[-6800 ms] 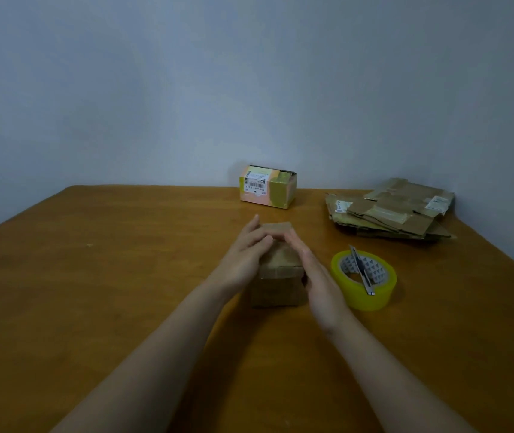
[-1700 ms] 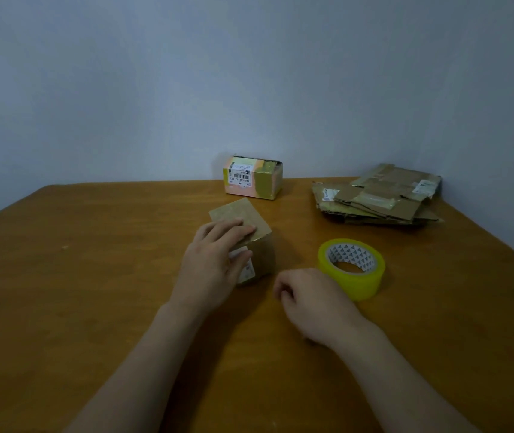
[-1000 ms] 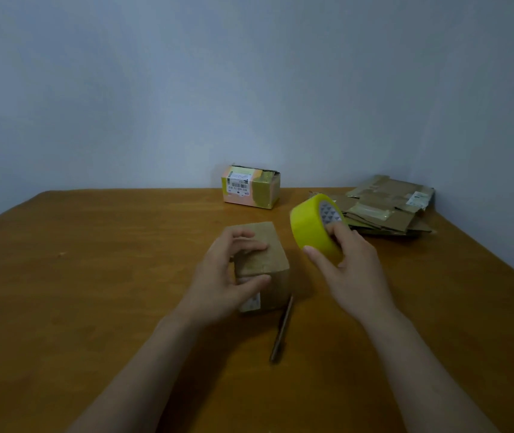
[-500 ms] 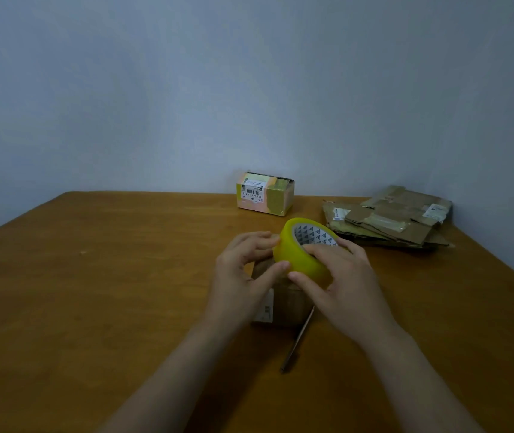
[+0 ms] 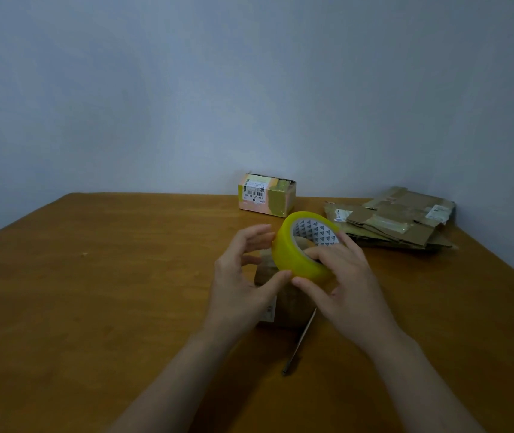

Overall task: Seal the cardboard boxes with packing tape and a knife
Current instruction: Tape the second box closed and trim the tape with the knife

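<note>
My right hand (image 5: 340,285) holds a yellow roll of packing tape (image 5: 293,254) tilted in the air, fingers inside the core and thumb under the rim. My left hand (image 5: 243,279) is beside the roll, thumb tip touching its lower edge, its other fingers spread and loosely curved near the rim. Under both hands stands a small brown cardboard box (image 5: 290,303), mostly hidden. A slim knife (image 5: 299,342) lies on the table just right of the box, pointing toward me.
A taped box with a barcode label (image 5: 265,196) stands at the back against the wall. A stack of flattened cardboard (image 5: 396,218) lies at the back right. The wooden table (image 5: 93,292) spreads left; its right edge runs diagonally.
My right hand set the knife beside the box, picked up the tape roll and brought it over the box. My left hand left the box and came to the roll's edge.
</note>
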